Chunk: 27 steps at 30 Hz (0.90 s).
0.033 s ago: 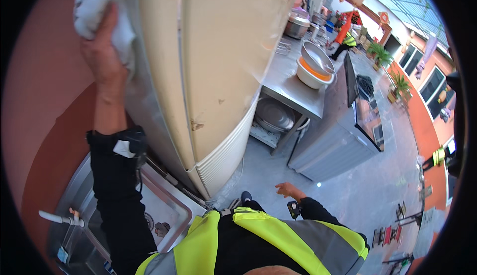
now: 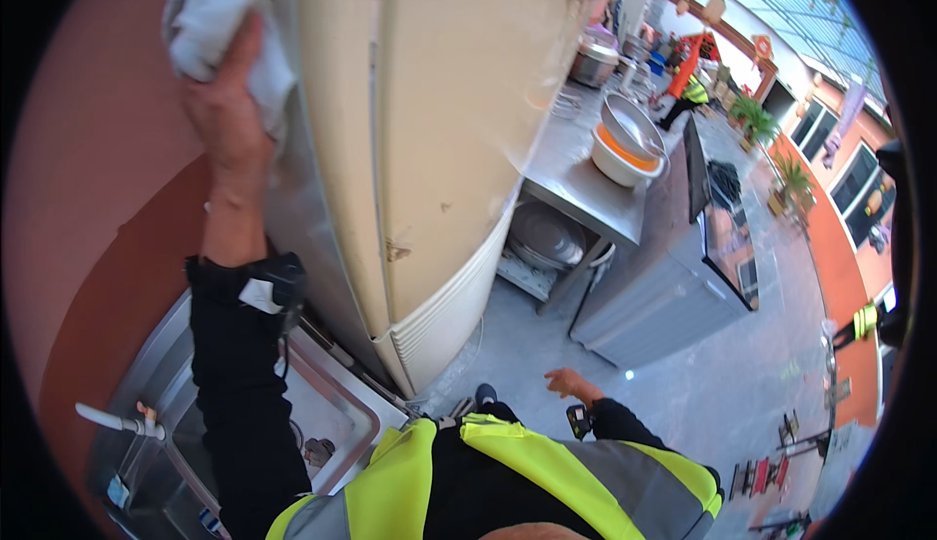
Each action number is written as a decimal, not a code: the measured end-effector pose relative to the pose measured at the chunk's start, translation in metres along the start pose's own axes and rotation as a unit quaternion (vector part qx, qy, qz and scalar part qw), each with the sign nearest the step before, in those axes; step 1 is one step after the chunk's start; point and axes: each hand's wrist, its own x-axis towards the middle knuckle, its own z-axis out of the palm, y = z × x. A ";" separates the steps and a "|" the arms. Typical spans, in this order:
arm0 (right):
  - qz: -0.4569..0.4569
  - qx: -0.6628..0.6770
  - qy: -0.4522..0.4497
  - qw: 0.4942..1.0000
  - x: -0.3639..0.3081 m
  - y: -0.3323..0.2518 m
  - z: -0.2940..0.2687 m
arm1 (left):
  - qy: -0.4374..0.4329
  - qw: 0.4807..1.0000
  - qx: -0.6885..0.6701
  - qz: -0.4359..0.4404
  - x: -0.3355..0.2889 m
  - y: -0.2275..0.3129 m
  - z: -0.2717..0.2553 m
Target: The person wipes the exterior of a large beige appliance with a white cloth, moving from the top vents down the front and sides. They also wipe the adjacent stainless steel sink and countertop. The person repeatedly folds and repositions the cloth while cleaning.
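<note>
High at the left, my left hand [image 2: 229, 116] is closed around a white cloth [image 2: 217, 15]. The cloth lies against the grey side panel [image 2: 317, 179] of a tall cream refrigerator [image 2: 459, 101], beside the wall. My right hand [image 2: 574, 385] hangs low in front of me, over the floor. It holds nothing, and its fingers reach loosely out to the left. The refrigerator's front carries a brown scuff near its lower end, above a ribbed white grille [image 2: 454, 296].
Below my left arm is a steel sink [image 2: 327, 384] with a white tap [image 2: 112, 418]. Right of the refrigerator stands a metal table [image 2: 576, 189] bearing stacked basins [image 2: 625, 155]. A grey chest-like appliance [image 2: 649, 296] stands beyond it. People in yellow vests [image 2: 691, 91] are farther off.
The view has shifted slightly, so the surroundings sit a little farther right and lower. My left hand still holds the cloth at the refrigerator's side; my right hand stays low.
</note>
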 end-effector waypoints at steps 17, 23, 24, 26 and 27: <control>-0.592 -0.168 0.325 0.718 -0.131 -0.361 -0.077 | 0.023 0.965 0.113 -0.235 -0.188 -0.029 -0.081; -0.725 -0.176 0.551 0.374 -0.266 -0.539 -0.120 | -0.028 0.971 0.164 -0.170 -0.200 -0.026 -0.076; -0.718 -0.177 0.570 0.359 -0.275 -0.557 -0.125 | -0.042 0.966 0.185 -0.172 -0.198 -0.021 -0.072; -0.701 -0.171 0.601 0.343 -0.285 -0.581 -0.132 | -0.057 0.970 0.209 -0.111 -0.194 -0.007 -0.061; -0.690 -0.167 0.621 0.331 -0.286 -0.590 -0.137 | -0.056 0.970 0.216 -0.102 -0.188 -0.001 -0.055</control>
